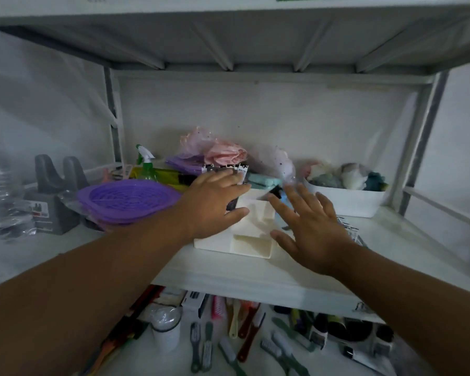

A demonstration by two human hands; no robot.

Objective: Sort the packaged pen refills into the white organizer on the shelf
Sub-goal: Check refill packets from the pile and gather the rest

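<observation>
The white organizer (pixel 251 240) stands in the middle of the shelf, stepped, with open front compartments. Packaged pen refills (pixel 223 168) with black-and-white headers stand upright in its back left section. My left hand (pixel 215 204) lies over that section with fingers stretched across the packets and thumb against the organizer's side. My right hand (pixel 314 229) hovers spread and flat just right of the organizer, holding nothing. A few more refill packets (pixel 352 232) lie flat on the shelf behind my right hand, mostly hidden.
Stacked purple baskets (pixel 128 199) sit left of the organizer, with a green spray bottle (pixel 147 164) behind. A white tub (pixel 347 202) of cloths stands at the back right. Pink bags (pixel 217 150) lie at the back. Brushes (pixel 242 337) fill the lower shelf.
</observation>
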